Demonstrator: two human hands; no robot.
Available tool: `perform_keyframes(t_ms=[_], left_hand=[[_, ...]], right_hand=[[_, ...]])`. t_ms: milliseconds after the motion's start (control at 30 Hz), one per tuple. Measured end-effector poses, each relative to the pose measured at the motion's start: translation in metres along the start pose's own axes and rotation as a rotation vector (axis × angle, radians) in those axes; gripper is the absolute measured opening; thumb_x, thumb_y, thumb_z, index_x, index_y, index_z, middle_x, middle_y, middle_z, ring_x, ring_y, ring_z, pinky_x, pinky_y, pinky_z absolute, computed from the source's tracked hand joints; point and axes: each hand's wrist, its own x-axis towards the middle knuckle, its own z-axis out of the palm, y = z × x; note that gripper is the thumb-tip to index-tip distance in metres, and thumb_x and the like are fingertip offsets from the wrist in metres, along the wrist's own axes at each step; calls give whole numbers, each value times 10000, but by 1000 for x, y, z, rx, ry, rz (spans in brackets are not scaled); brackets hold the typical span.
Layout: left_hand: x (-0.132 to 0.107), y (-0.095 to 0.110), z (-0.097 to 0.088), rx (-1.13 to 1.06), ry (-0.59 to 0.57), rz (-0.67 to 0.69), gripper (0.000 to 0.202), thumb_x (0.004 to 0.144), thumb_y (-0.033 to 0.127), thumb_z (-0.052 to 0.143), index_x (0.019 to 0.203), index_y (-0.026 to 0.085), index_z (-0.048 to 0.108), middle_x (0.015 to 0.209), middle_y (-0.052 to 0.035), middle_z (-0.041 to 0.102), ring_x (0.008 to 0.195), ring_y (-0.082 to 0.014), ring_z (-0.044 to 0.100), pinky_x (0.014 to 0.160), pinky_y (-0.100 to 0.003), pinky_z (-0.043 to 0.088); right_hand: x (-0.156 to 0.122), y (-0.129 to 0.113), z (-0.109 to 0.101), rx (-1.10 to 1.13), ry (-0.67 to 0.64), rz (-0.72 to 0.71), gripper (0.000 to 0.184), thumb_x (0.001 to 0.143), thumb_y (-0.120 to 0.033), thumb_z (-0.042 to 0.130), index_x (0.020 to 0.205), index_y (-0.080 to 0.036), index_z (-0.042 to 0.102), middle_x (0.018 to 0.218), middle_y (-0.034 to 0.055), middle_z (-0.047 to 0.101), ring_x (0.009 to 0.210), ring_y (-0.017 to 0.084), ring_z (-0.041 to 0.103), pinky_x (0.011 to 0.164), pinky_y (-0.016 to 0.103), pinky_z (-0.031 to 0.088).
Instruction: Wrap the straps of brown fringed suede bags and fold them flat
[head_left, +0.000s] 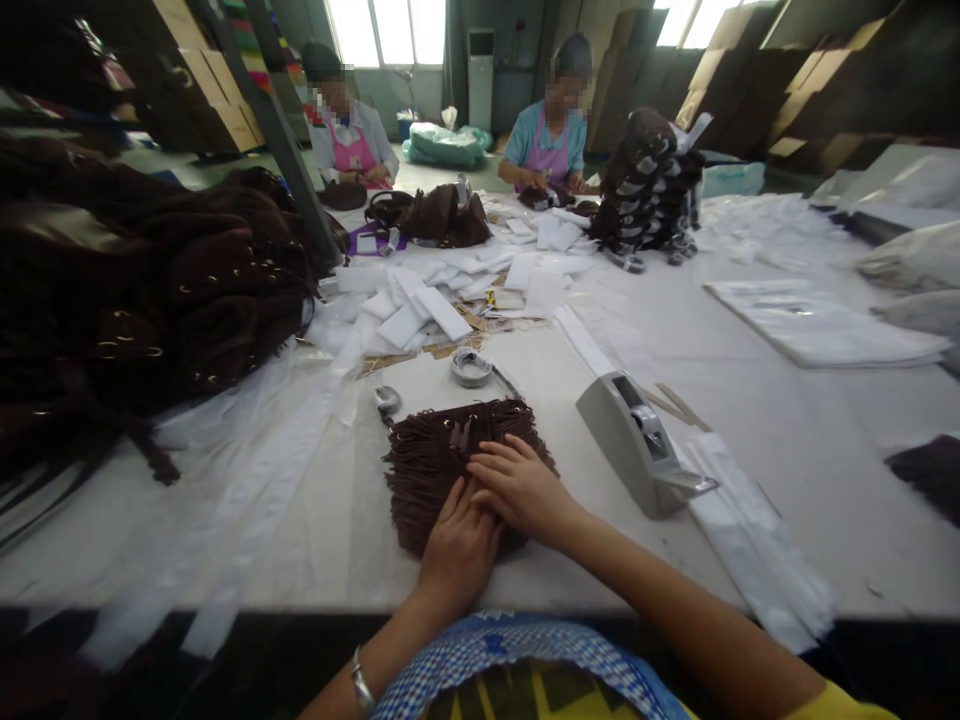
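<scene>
A dark brown fringed handbag point(424, 470) lies flat on the white table in front of me. My left hand point(461, 545) rests on its lower middle with the fingers stretched out. Partly over the left fingertips, my right hand point(525, 490) lies flat on the bag's right side, fingers extended. Small metal eyelets and a tassel show near the bag's top edge. Behind that edge sits a coiled strap wrapped in pale material point(471, 367), and a wrapped ring-like piece point(387, 400) lies at the top left corner. A grey tape dispenser point(630, 440) stands right of the bag.
Brown bags point(150, 270) are heaped at the left. White padding pieces point(427, 305) lie scattered beyond my bag. Plastic strips point(757, 540) and a stack of clear bags point(825, 320) are at the right. Two people in pink aprons work across the table, near stacked brown bags point(649, 190).
</scene>
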Motion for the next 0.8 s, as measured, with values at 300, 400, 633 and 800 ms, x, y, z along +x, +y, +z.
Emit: perform_keyframes(t_ms=[300, 400, 633, 800], left_hand=[[0, -3, 2, -30, 53, -52, 431, 964, 216, 423, 1382, 138, 495, 1423, -79, 546, 1294, -235, 528, 1061, -428, 444], [1, -4, 3, -51, 66, -46, 430, 962, 211, 421, 1377, 132, 503, 1413, -85, 554, 1288, -237, 534, 1060, -427, 437], [-5, -7, 2, -139, 175, 29, 348, 947, 191, 494, 1274, 126, 597, 1287, -104, 654, 1223, -233, 592, 1069, -404, 429], [-26, -13, -8, -219, 70, 167, 352, 948, 227, 527, 1290, 180, 595, 1353, -75, 611, 1306, -225, 521, 1148, -423, 345]], right_hand=[[17, 55, -4, -400, 37, 521, 491, 940, -437, 549, 1334, -146, 581, 1463, 171, 475, 1383, 411, 349, 1095, 661, 227], [9, 56, -16, -423, 121, 576, 397, 936, -280, 560, 1297, -121, 606, 1437, 181, 502, 1362, 393, 386, 1088, 617, 289], [1, 29, 6, 15, -120, 6, 381, 1001, -313, 444, 1365, -282, 551, 1438, 36, 530, 1387, 238, 401, 1162, 491, 268], [-8, 47, 10, 131, -132, 20, 387, 1012, -306, 418, 1381, -280, 534, 1475, 38, 487, 1407, 224, 374, 1161, 493, 260]])
